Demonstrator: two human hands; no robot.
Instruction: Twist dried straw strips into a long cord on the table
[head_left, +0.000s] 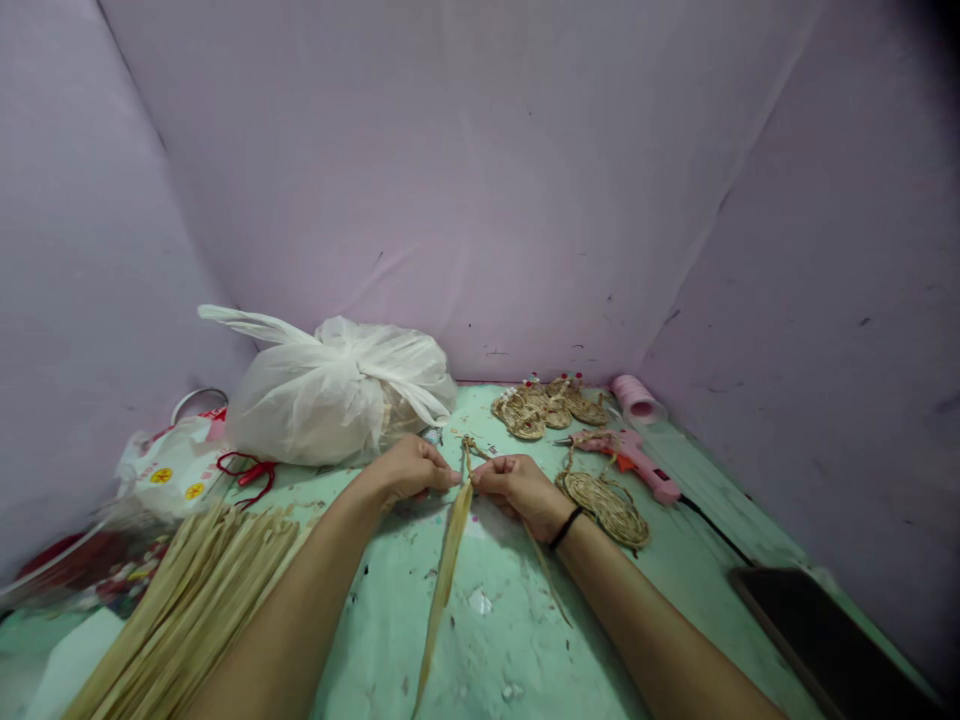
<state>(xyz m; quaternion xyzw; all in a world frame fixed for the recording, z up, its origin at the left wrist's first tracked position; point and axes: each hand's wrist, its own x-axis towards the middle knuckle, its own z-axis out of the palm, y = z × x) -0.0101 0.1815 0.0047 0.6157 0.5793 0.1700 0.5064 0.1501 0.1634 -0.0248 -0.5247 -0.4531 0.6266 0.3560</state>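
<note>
Near the middle of the green table, my left hand [420, 468] and my right hand [525, 490] face each other with fingers pinched. Between them is a pale dried-leaf strip [450, 560], its wide tail hanging toward me. The strip joins a thin twisted cord [468, 447] just beyond my fingertips. My right thumb and forefinger grip it; the left fingertips close at its other side, partly hiding their hold. Another narrow strand [550, 580] trails from beneath my right hand. A coil of braided cord [606, 508] lies beside my right wrist.
Dried-leaf strips [202, 610] are bunched at left, near a tied white plastic bag [337, 395]. Woven pieces with pins [544, 405] lie at the back. A pink glue gun [630, 462], pink ribbon roll [637, 398] and dark phone-like slab [825, 640] occupy the right.
</note>
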